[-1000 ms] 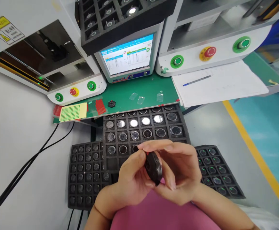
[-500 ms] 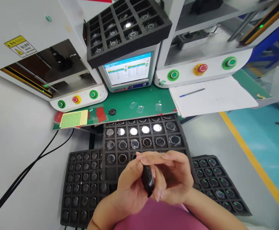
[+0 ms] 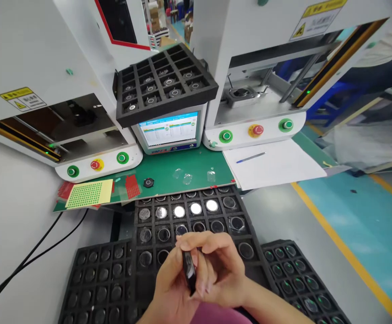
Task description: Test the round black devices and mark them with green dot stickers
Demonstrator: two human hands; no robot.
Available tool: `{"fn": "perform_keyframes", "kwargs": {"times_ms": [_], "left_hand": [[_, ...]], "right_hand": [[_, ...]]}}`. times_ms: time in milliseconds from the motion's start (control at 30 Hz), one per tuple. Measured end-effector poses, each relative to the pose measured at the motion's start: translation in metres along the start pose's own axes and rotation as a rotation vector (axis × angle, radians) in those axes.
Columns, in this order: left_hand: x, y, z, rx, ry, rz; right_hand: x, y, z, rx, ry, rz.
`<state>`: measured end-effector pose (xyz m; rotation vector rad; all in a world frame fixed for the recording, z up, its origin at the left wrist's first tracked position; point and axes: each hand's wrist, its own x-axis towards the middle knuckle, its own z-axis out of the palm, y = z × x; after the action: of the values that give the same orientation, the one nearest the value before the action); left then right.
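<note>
Edge-on between my two hands is a black watch case (image 3: 189, 271) with a glossy side. My left hand (image 3: 173, 278) grips it from the left, thumb along its upper end. Curled around its right side are the fingers of my right hand (image 3: 223, 265), with the index finger reaching over the top to the left thumb. Both hands are closed on it, and its flat faces are mostly hidden. Just beyond and below them lies a black foam tray (image 3: 254, 234) with round watch cases in its cells, some bright and reflective, others dark.
Two more foam trays (image 3: 68, 288) (image 3: 266, 246) flank the middle one, lower down. On the green bench (image 3: 162, 168) are a small round black part (image 3: 148, 182), a yellow sticker sheet (image 3: 90, 193), clear films and paper with a pen (image 3: 251, 157). A tilted foam tray (image 3: 169, 105) sits above a monitor (image 3: 169, 130), between two machines.
The view has tilted up, so the bench and machines sit lower in it. Both hands still hold the watch case, which now shows a narrower edge and a brighter glint.
</note>
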<state>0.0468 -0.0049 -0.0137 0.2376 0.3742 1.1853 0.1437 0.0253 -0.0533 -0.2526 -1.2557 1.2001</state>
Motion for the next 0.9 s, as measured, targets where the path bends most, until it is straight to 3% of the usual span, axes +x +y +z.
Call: {"fn": "perform_keyframes", "kwargs": {"times_ms": [167,267,333,400,433,467,533,633,900], "left_hand": [[0.012,0.000,-0.011,0.058,0.045,-0.084],[0.021,0.017,-0.036,0.368,0.126,-0.121],[0.036,0.043,-0.062,0.840,0.240,0.035],[0.060,0.078,-0.093,1.585,0.427,0.305],[0.074,0.097,-0.108,1.988,0.473,0.328],[0.087,0.114,-0.123,2.099,0.484,0.295],[0.112,0.141,-0.145,2.231,0.485,0.227],[0.135,0.163,-0.162,2.343,0.464,0.116],[0.152,0.174,-0.163,2.490,0.365,-0.122]], "right_hand": [[0.000,0.007,-0.008,-0.118,0.052,0.041],[0.001,0.008,-0.020,-0.205,0.227,0.104],[0.002,0.008,-0.031,-0.244,0.353,0.122],[0.004,0.010,-0.043,-0.269,0.414,0.119],[0.003,0.011,-0.048,-0.274,0.426,0.127],[0.003,0.012,-0.051,-0.275,0.427,0.134],[0.000,0.013,-0.056,-0.284,0.416,0.142],[-0.007,0.015,-0.057,-0.325,0.398,0.132],[-0.022,0.015,-0.068,-0.441,0.450,0.158]]}}
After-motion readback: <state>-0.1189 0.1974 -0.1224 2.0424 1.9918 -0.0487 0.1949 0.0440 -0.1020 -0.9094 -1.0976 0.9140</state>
